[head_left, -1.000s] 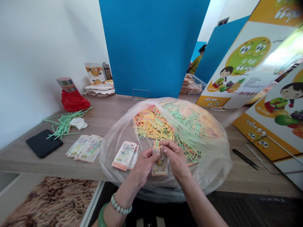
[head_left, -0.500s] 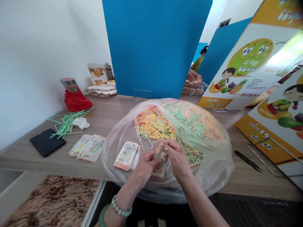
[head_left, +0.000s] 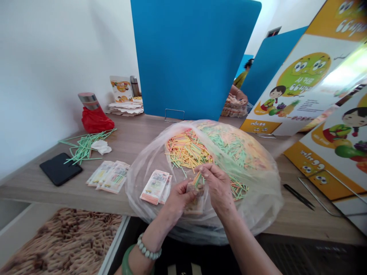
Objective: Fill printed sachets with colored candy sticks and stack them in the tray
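Observation:
My left hand (head_left: 178, 199), with a beaded bracelet at the wrist, is closed on a small clear packet (head_left: 195, 204). My right hand (head_left: 216, 186) pinches a few thin coloured sticks (head_left: 197, 178) at the packet's top end. Whether the sticks' lower ends are inside cannot be made out. Both hands are over the near side of a big translucent plastic bag (head_left: 258, 198). Heaped in the bag are many short yellow, pink and green sticks (head_left: 189, 149). Left of my left hand, printed packets (head_left: 155, 186) lie on the plastic.
Further left are more packets (head_left: 110, 176), a black phone (head_left: 60, 169), long green sticks (head_left: 83, 149), a crumpled tissue (head_left: 101, 146) and a red bag (head_left: 96, 120). Black tweezers (head_left: 298, 196) lie right. A blue divider (head_left: 192, 57) stands behind; another person's hand (head_left: 240, 95) shows beyond it. Below is an open drawer (head_left: 116, 242).
The view has shifted slightly. My right hand has risen a little from the packet, and more of the coloured sticks shows between its fingers and the packet. My left hand keeps its hold.

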A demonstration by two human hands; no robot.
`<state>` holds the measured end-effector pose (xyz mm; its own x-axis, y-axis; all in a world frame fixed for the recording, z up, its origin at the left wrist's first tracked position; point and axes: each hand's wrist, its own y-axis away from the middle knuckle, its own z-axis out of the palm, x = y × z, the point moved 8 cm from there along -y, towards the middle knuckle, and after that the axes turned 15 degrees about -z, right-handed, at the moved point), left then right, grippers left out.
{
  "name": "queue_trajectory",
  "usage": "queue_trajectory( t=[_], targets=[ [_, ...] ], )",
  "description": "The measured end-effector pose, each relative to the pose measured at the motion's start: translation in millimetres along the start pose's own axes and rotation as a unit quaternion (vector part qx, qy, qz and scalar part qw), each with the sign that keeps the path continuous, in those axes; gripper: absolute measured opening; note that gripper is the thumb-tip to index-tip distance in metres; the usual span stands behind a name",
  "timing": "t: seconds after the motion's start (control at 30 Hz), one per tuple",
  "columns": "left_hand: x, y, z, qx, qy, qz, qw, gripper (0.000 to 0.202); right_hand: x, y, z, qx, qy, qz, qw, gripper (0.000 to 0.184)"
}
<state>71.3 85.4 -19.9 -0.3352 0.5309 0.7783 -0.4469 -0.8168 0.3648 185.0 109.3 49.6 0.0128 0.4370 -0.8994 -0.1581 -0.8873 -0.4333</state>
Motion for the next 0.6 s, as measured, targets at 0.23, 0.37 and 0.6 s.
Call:
queue_trajectory(
  t=[0.23,0.37,0.6],
  targets=[
    [-0.5,2.3,-5.0,0.015,0.0,-0.007,1.0,0.041,4.5,3.4,3.2,-0.017,0.032,0.002,0.999,0.019],
    [5.3,5.5,-11.3,0.047,0.007,-0.013,0.999,0.042,3.5,-8.9,-23.3,0.066,0.054,-0.041,0.996,0.023],
    [43.0,11.6,-31.9,0.161,-0.101,0.091,0.978,0.034,8.9,-2.7,-13.8,-0.088,0.224,-0.095,0.966,0.021]
  ],
)
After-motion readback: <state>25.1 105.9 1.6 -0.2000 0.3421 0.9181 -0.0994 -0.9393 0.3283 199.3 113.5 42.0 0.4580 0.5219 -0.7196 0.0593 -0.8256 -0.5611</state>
